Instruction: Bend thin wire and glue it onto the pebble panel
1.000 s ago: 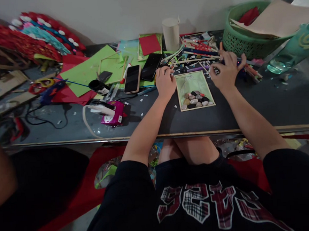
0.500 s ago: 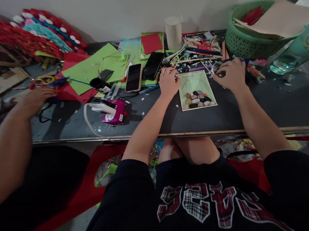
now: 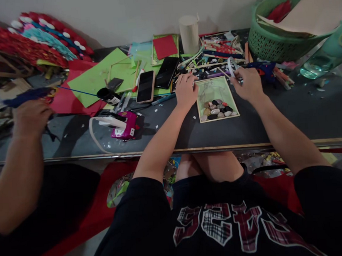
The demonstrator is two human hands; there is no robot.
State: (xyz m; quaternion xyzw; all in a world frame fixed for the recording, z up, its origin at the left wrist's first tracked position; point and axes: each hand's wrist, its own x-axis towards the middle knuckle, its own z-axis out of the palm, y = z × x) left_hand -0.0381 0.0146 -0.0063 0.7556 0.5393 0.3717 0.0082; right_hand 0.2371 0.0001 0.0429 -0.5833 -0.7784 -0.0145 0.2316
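Note:
A small picture (image 3: 215,86) with a pale stick border lies flat on the dark table. It has a green backing with faint pencil lines, and several pebbles (image 3: 219,110) cover its lower part. My left hand (image 3: 186,89) is at its upper left corner, fingers curled and thumb against the edge, steadying it. Beyond its right edge, my right hand (image 3: 248,84) pinches a whitish roll of tape (image 3: 231,65) between thumb and fingers. The roll is tilted up off the table, its lower side partly hidden by the fingers.
Two phones (image 3: 145,86) lie left of my left hand, by a pink power adapter (image 3: 124,125) with a cable. Sticks and scraps litter the back. A green basket (image 3: 275,40) and bottle (image 3: 314,63) stand right. A co-worker's hand (image 3: 31,117) is at far left.
My right hand has moved slightly left, and the tape roll is now raised and tilted upright. My left hand stays at the picture's corner. The co-worker's hand has shifted with the dark blue thing.

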